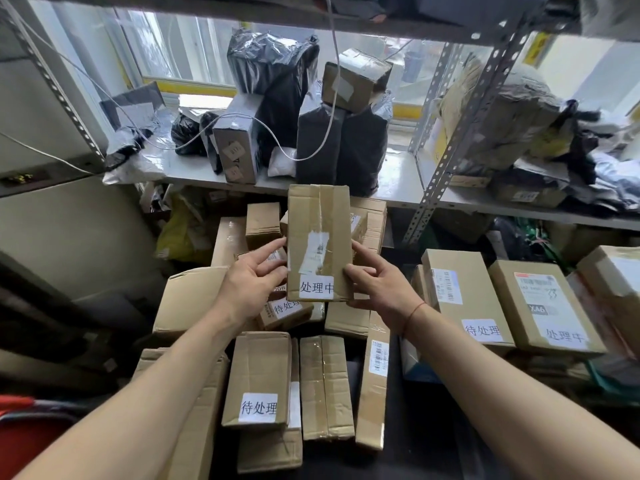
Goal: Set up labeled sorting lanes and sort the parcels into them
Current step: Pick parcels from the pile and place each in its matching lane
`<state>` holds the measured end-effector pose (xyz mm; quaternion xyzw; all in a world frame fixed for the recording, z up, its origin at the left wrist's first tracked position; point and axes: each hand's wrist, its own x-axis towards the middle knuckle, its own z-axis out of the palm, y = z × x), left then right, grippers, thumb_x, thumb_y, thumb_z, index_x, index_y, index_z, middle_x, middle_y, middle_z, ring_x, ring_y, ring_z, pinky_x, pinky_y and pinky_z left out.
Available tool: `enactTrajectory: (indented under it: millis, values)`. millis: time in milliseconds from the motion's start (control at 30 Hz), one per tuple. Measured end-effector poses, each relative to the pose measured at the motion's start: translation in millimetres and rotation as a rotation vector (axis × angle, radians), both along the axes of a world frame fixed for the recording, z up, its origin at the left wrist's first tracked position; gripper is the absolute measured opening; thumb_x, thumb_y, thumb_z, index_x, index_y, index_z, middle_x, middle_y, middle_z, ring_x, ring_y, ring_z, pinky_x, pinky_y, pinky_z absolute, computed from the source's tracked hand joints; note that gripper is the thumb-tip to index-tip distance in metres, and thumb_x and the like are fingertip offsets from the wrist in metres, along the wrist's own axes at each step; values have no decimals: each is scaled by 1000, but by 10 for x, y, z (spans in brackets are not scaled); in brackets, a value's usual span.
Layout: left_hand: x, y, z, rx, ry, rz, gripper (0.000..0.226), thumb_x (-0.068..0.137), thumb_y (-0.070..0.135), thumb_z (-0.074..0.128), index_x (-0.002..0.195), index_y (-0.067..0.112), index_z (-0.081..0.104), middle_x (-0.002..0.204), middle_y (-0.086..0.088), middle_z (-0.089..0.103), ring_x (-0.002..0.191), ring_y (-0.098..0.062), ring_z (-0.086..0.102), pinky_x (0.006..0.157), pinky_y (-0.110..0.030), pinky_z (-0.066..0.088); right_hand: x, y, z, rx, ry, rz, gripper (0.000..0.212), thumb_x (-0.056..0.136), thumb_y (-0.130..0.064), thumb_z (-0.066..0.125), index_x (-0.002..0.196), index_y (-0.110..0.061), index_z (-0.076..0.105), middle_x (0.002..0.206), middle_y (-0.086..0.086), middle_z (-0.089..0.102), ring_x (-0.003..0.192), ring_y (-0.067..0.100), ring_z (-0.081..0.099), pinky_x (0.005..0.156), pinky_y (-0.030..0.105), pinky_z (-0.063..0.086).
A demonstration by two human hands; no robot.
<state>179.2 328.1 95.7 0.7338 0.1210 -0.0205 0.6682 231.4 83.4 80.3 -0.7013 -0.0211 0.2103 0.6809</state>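
A flat cardboard parcel [318,216] with a white label reading 处理中 is held up in front of the shelf. My right hand [375,282] grips its lower right edge, thumb on the front. My left hand [254,275] is at its lower left edge, fingers stretched along the side. Below lies a heap of taped cardboard parcels; one [258,379] carries a 待处理 label, and another labelled parcel [285,311] sits under my left hand. To the right, one box [465,299] is labelled 待处理 and a second [543,306] 处理中.
A metal shelf [408,188] crosses the view at mid height, loaded with black-wrapped parcels [341,147] and taped boxes. A perforated steel upright [460,140] stands to the right. A white cable [330,98] hangs down in front of the shelf. A red object [27,441] sits at bottom left.
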Motion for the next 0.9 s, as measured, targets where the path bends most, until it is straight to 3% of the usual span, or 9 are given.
enactTrajectory:
  millis: [167,433,567,667,767,900]
  values:
    - [-50,-20,67,25,-7,-32,55,105,8,60,154,32,51,113,8,80,105,-11,77,88,-42,64,-99,-12,77,-35,-8,-11,53,106,-20,62,151,-44,50,119,6,77,108,27,76,87,51,65]
    - [-217,-306,169,-3,-50,-71,50,105,16,61,150,37,54,110,2,81,104,-14,77,87,-41,63,-411,-323,258,-126,-37,-44,58,105,-21,62,156,-41,44,126,7,70,106,28,76,78,40,64]
    - [-378,-634,304,-37,-73,-108,49,105,16,61,150,37,54,121,3,77,103,-17,78,71,-28,65,-581,-599,369,-171,-110,-71,56,107,-21,56,158,-40,43,125,2,72,110,19,74,82,37,65]
    - [-465,-887,424,-25,-98,-137,51,106,18,60,152,38,51,127,-1,75,105,-18,77,79,-36,66,-672,-857,487,-174,-164,-80,54,107,-20,56,156,-38,45,125,2,73,114,19,72,88,40,64]
    - [-560,-1299,592,-41,-119,-151,51,106,15,59,151,39,52,122,0,78,103,-20,78,79,-36,67,-782,-1305,644,-157,-202,-103,52,107,-18,58,155,-36,46,119,3,77,107,17,75,80,34,64]
    - [-680,-1998,727,9,-146,-165,50,105,16,62,147,42,56,121,0,78,104,-20,78,83,-45,66,-951,-2057,801,-209,-268,-177,50,102,-15,66,146,-36,55,112,2,78,97,16,78,75,40,66]
